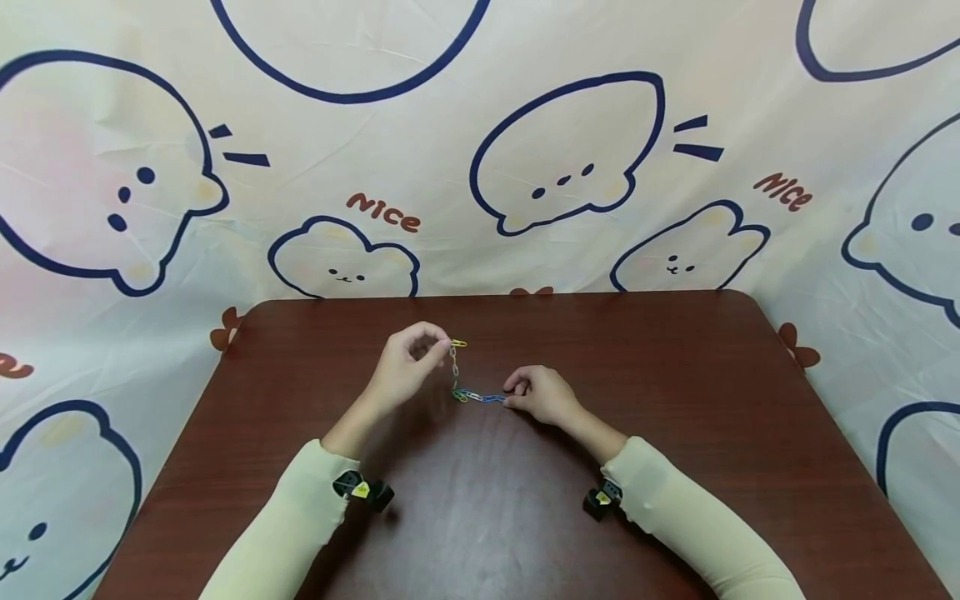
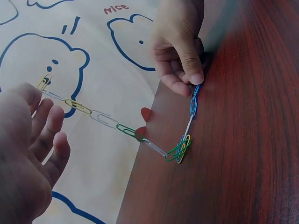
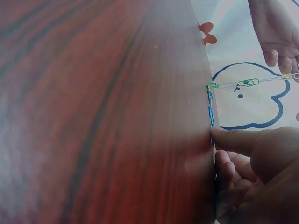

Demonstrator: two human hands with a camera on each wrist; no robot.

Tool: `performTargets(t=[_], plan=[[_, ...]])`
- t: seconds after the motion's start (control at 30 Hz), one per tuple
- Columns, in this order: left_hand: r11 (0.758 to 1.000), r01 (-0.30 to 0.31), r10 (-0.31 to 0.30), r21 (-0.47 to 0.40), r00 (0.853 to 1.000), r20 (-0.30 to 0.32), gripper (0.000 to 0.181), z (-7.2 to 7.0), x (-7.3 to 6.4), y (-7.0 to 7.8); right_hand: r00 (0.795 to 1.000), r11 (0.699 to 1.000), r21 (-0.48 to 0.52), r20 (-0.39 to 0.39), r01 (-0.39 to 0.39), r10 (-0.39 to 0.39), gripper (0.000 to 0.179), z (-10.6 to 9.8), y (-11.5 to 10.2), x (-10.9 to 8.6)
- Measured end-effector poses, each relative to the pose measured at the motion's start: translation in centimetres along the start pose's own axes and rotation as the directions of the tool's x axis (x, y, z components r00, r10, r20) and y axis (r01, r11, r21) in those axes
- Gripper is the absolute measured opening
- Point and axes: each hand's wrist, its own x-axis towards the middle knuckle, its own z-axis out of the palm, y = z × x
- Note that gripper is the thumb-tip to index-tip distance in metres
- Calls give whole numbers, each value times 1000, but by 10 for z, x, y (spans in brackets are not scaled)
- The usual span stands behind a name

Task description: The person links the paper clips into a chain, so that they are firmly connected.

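A chain of linked paper clips (image 2: 103, 118) in yellow, white, green and blue runs between the two hands. My left hand (image 1: 407, 367) pinches the yellow clip at its raised end between thumb and forefinger. From there the chain slopes down to a small cluster of green, yellow and blue clips (image 2: 180, 148) at the bend, low over the table. Blue clips (image 3: 210, 109) lead on from the bend to my right hand (image 1: 546, 395), whose thumb and finger pinch the other end close to the tabletop.
The dark wooden table (image 1: 480, 517) spreads under both hands. Behind it and along its sides hangs a pale cloth (image 1: 442, 158) printed with cartoon faces. Small black devices (image 1: 363, 490) are strapped to both wrists over pale sleeves.
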Motion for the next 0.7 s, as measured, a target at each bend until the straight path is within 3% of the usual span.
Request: performTargets(t=[0.47, 0.6, 0.7], plan=[[999, -34, 34, -17, 999, -1, 9, -2, -2, 2, 999, 989, -140, 27, 37, -33, 16, 0, -1, 2], [999, -39, 39, -6, 999, -5, 7, -2, -1, 1, 994, 988, -126, 66, 90, -82, 14, -3, -1, 4], [1000, -21, 21, 1, 1000, -3, 8, -1, -2, 5, 989, 990, -60, 87, 129, -123, 13, -6, 2, 5]])
